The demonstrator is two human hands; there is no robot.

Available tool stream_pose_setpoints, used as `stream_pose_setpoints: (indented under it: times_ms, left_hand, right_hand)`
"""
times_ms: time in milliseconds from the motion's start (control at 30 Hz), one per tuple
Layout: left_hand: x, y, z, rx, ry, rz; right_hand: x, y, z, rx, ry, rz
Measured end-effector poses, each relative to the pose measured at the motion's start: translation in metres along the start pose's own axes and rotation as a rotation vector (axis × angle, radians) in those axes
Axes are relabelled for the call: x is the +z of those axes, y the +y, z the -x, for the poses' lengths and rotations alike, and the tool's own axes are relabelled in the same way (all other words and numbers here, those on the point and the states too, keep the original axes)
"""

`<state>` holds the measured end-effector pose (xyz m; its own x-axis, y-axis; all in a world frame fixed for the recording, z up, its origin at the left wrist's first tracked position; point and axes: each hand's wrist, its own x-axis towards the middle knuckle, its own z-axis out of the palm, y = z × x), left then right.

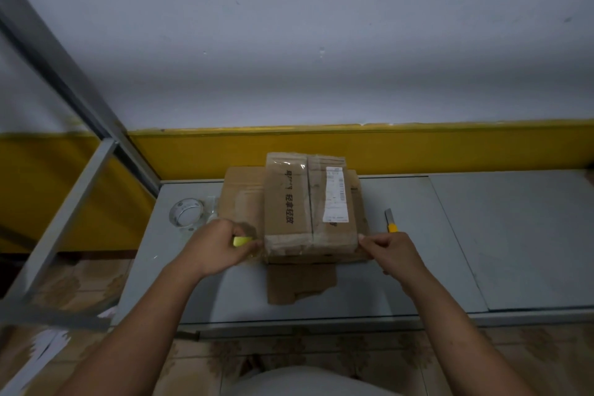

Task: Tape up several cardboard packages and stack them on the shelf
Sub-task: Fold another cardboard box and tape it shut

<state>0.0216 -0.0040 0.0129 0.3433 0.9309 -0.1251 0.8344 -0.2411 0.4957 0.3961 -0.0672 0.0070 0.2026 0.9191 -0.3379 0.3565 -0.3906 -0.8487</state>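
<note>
Taking the top package as the centre of a dial, with twelve toward the wall: the grey shelf frame (80, 170) stands out at nine, presumably where finished parcels go. Nearer in, the clear tape roll (187, 215) sits on the table (514, 235) at about nine, close enough to reach again.

The left hand (221, 246) is at seven, fingers curled tight round a small yellow-green piece (242, 240). I can't tell what that is. It sits just beside the package's near left corner.

The top package (308, 202) lies flat on a wider carton (241, 199), label (336, 194) up, shiny tape already along its middle seam. The carton beneath likely serves as a raised work surface.

The right hand (392, 251) is at five, fingers curled, thumb tip against the near right corner. Whether clear tape lies under it I cannot tell. Both hands seem to be bracing a strip across the near end.

A yellow utility knife (390, 220) waits at three, probably for cutting.
</note>
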Motion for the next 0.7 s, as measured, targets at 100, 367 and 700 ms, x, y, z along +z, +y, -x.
stream_pose_setpoints:
  times_ms: [100,367,700]
  left_hand:
    - [0.006,-0.004,-0.006,-0.007,-0.01,0.033]
    - [0.011,0.002,-0.014,0.052,-0.066,0.233]
    - [0.055,0.051,-0.02,0.062,-0.12,0.387]
  right_hand:
    - [-0.004,0.002,-0.005,-0.023,-0.009,0.087]
    - [0.014,0.006,-0.006,0.305,-0.199,-0.556]
    - [-0.014,0.038,-0.031,0.391,0.023,-0.637]
